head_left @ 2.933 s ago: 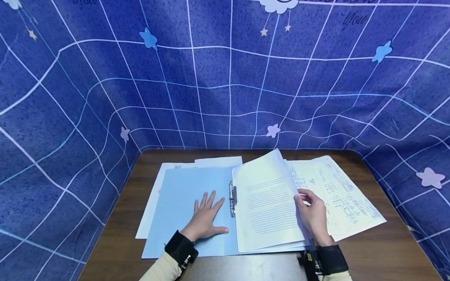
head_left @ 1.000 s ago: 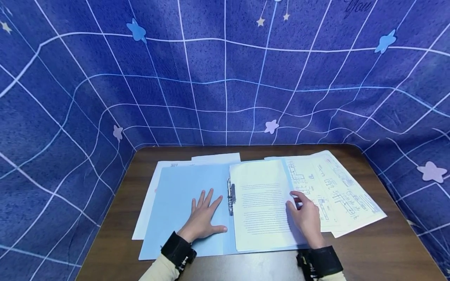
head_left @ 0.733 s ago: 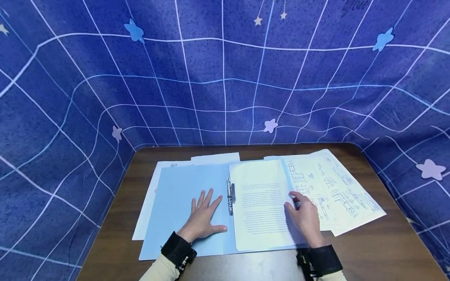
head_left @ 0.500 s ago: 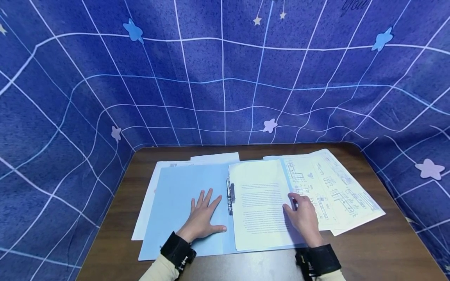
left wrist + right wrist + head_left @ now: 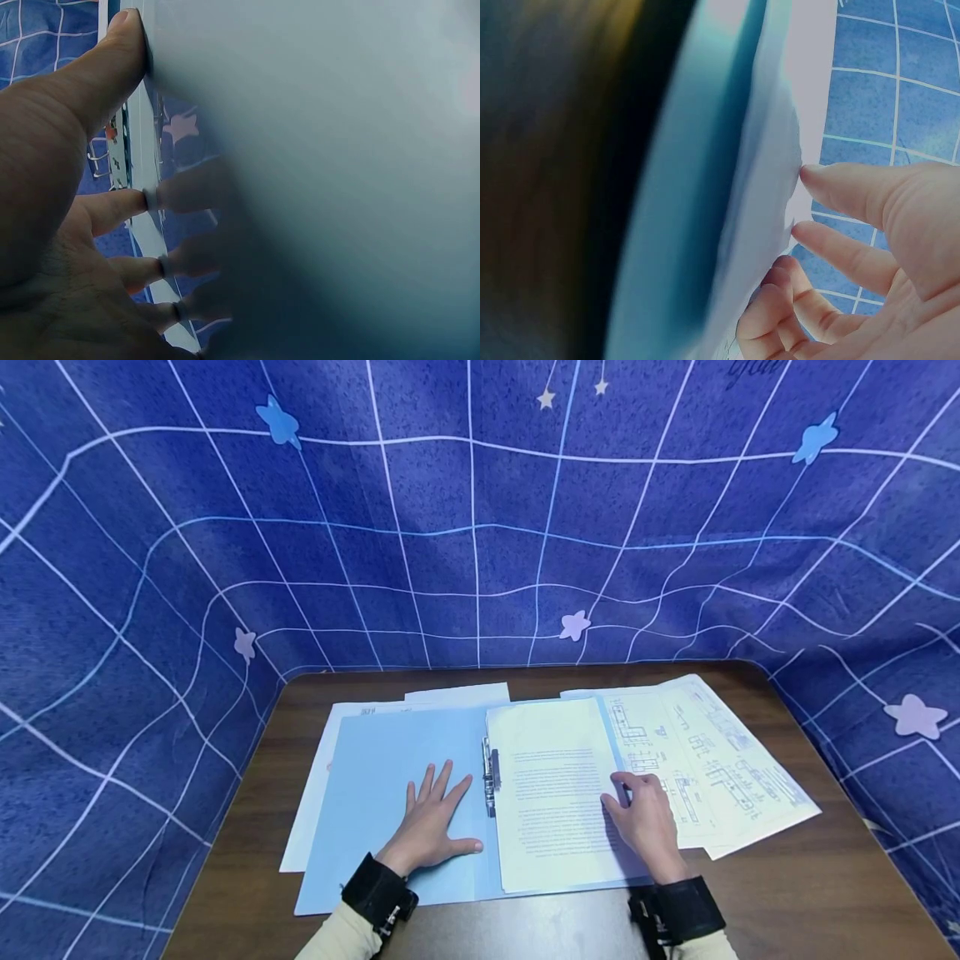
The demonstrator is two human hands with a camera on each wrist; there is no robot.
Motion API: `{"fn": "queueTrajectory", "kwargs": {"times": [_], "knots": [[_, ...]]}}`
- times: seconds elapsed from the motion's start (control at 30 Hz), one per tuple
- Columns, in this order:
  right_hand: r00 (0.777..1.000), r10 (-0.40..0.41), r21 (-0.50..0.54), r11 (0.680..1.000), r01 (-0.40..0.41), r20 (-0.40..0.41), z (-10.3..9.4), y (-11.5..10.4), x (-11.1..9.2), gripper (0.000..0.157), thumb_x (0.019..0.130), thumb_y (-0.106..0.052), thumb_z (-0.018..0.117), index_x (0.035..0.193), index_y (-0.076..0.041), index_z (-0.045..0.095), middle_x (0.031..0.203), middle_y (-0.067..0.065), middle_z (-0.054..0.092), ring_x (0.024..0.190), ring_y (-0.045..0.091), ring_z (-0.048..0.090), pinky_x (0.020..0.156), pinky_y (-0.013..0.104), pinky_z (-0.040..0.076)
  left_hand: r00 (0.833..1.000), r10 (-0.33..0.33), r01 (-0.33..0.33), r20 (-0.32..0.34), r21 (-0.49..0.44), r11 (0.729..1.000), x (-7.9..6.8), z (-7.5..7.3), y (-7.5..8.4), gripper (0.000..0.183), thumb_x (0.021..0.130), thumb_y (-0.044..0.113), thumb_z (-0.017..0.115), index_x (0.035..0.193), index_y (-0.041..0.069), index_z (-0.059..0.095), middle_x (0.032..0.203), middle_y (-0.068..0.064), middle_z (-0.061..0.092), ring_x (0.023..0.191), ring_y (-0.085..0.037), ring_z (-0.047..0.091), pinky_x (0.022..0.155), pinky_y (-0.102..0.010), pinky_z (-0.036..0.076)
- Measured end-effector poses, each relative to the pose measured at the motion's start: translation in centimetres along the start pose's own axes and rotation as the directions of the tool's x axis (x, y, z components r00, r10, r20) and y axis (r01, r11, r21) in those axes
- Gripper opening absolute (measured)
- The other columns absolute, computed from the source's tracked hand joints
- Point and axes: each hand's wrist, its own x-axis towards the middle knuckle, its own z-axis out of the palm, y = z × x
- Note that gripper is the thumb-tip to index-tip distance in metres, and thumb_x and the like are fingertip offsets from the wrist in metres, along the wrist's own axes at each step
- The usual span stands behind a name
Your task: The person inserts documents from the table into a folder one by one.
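Observation:
A light blue folder lies spread on the table, with a metal clip along its spine. Printed sheets lie flat on its right side. My left hand rests with fingers spread on the bare left cover; the left wrist view shows its thumb and fingertips on the blue surface. At the right edge of the sheets, my right hand touches the paper with thumb and forefinger, their tips apart. The other fingers of that hand bend loosely at the paper's edge.
White papers stick out under the folder's left and top edges. Sheets with line drawings lie to the right, partly under the folder. Behind the brown wooden table hangs a blue curtain with grid lines and stars.
The top sheet, lifted at its right side in my right hand earlier, now lies flat. My right hand has shifted slightly left. The left hand keeps its place on the cover.

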Motion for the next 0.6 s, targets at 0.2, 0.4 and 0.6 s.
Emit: {"fn": "queueTrajectory", "kwargs": {"times": [0.2, 0.4, 0.6], "knots": [[1.000, 0.011, -0.004, 1.000, -0.011, 0.007, -0.2, -0.1, 0.0, 0.045, 0.089, -0.014, 0.079, 0.128, 0.004, 0.068, 0.120, 0.029, 0.057, 0.102, 0.039, 0.059, 0.080, 0.050, 0.050, 1.000, 0.000, 0.000, -0.005, 0.000, 1.000, 0.1, 0.1, 0.0, 0.103, 0.074, 0.058, 0.086, 0.157, 0.014, 0.044, 0.169, -0.022, 0.017, 0.155, -0.047, 0.007, 0.118, -0.073, 0.006], [1.000, 0.016, -0.016, 1.000, -0.016, 0.009, -0.6, -0.2, -0.1, 0.044, 0.089, -0.015, 0.079, 0.128, 0.003, 0.068, 0.119, 0.028, 0.057, 0.100, 0.037, 0.058, 0.079, 0.049, 0.049, 1.000, 0.005, -0.005, -0.004, -0.010, 1.000, 0.1, 0.2, 0.1, 0.102, 0.075, 0.058, 0.087, 0.157, 0.013, 0.045, 0.169, -0.022, 0.017, 0.155, -0.047, 0.006, 0.118, -0.073, 0.005], [1.000, -0.017, -0.015, 1.000, 0.017, -0.010, -1.1, -0.5, 0.1, 0.041, 0.090, -0.016, 0.079, 0.126, 0.000, 0.070, 0.117, 0.025, 0.060, 0.096, 0.034, 0.060, 0.074, 0.045, 0.049, 1.000, 0.003, -0.003, -0.005, -0.021, 1.000, -0.1, 0.1, -0.1, 0.102, 0.075, 0.056, 0.087, 0.157, 0.013, 0.044, 0.169, -0.022, 0.017, 0.155, -0.048, 0.006, 0.118, -0.073, 0.005]]}}
